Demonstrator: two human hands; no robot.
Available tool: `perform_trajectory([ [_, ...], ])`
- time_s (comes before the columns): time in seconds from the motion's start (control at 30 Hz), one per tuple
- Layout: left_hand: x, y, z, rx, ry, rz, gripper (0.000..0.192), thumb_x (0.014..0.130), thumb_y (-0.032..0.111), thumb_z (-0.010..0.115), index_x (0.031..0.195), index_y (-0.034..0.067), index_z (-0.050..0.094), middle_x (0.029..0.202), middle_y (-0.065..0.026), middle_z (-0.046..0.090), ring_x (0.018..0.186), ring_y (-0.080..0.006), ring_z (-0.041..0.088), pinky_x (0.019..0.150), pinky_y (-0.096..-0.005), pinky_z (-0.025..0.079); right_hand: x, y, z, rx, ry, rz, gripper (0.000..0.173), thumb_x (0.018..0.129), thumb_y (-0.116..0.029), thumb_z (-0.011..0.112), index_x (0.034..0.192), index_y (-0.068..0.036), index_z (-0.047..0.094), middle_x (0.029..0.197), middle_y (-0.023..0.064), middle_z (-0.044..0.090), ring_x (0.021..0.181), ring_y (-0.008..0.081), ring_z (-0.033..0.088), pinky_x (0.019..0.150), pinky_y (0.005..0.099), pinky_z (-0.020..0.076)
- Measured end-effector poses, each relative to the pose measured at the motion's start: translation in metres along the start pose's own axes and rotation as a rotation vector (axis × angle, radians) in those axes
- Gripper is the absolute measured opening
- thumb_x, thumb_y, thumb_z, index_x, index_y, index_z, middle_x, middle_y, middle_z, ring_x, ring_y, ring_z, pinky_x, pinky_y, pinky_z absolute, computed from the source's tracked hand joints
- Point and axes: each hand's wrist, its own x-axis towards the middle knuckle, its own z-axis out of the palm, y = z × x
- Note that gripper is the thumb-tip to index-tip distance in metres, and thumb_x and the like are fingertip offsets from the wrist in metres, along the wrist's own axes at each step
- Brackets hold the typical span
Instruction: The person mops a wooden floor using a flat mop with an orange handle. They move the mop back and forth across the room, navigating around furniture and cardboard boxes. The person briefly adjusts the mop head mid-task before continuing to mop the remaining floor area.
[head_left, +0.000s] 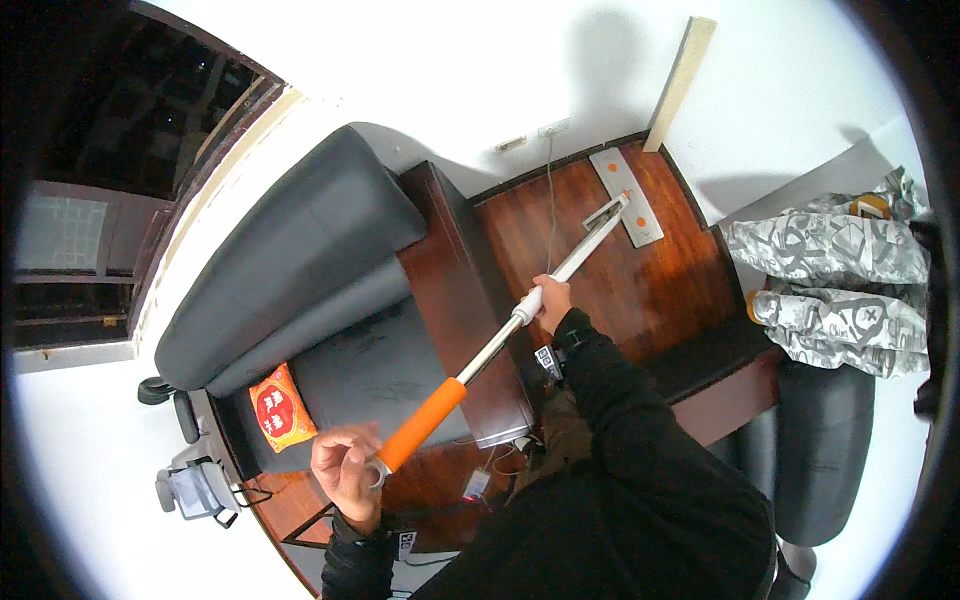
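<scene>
A flat mop has a grey rectangular head (627, 197) lying on the brown wood floor, close to the skirting by the wall. Its pole (491, 351) slopes down towards me and ends in an orange grip (421, 424) with a ring. My right hand (553, 300) is closed around the white collar partway along the pole. My left hand (346, 471) is beside the ring end of the orange grip, with its fingers bent and apart; it does not appear to grip the pole.
A black sofa (300, 255) with an orange-red cushion (281, 409) is at the left, beside a dark wooden cabinet (457, 300). A cable (552, 210) hangs from a wall socket to the floor. A wooden plank (681, 82) leans in the corner. Patterned fabric (832, 247) lies over furniture at right.
</scene>
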Motion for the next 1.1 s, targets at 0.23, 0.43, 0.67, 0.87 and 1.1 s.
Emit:
perform_trajectory([
  [0.23,-0.03,0.001,0.01,0.036,0.016,0.109,0.017,0.091,0.02,0.061,0.094,0.004,0.055,0.075,-0.0054,0.056,0.074,-0.02,0.06,0.088,-0.0454,0.049,-0.006,0.005,-0.017,0.008,0.041,0.027,0.017,0.087,-0.012,0.058,0.098,-0.002,0.049,0.078,0.0121,0.051,0.065,0.0298,0.058,0.06,0.0471,0.0546],
  [0.43,-0.053,0.018,-0.035,-0.109,0.351,0.292,0.017,0.094,0.022,0.054,0.088,0.006,0.051,0.069,-0.003,0.046,0.064,-0.0159,0.048,0.076,-0.0396,0.045,-0.065,0.049,-0.029,-0.078,-0.057,0.005,0.019,0.087,-0.02,0.06,0.092,-0.002,0.055,0.079,0.0119,0.056,0.067,0.0284,0.061,0.061,0.0462,0.0548],
  [0.67,-0.057,0.085,-0.109,0.14,0.295,0.273,0.008,0.096,0.008,0.049,0.094,0.003,0.055,0.076,-0.0057,0.054,0.072,-0.013,0.052,0.075,-0.0287,0.045,-0.185,0.116,-0.035,-0.04,0.043,0.013,0.037,0.086,-0.022,0.064,0.104,0.007,0.05,0.09,0.0205,0.061,0.071,0.0323,0.066,0.05,0.0435,0.0565],
  [0.87,-0.075,0.08,-0.072,0.433,0.164,0.044,0.003,0.092,0.007,0.058,0.089,0.005,0.057,0.077,-0.0047,0.06,0.067,-0.008,0.054,0.053,-0.0185,0.039,-0.178,0.102,-0.086,-0.039,0.092,0.004,0.04,0.085,-0.02,0.063,0.109,0.007,0.046,0.091,0.0203,0.061,0.074,0.0333,0.065,0.054,0.0466,0.058],
  [1.1,-0.09,0.02,-0.005,0.095,-0.033,-0.099,0.006,0.088,0.0,0.059,0.093,0.003,0.059,0.084,-0.0078,0.064,0.076,-0.014,0.062,0.071,-0.0273,0.05,-0.117,0.058,-0.155,-0.143,0.467,-0.096,0.033,0.083,-0.022,0.066,0.104,0.0,0.054,0.082,0.0149,0.058,0.07,0.0313,0.062,0.055,0.0456,0.0513],
])
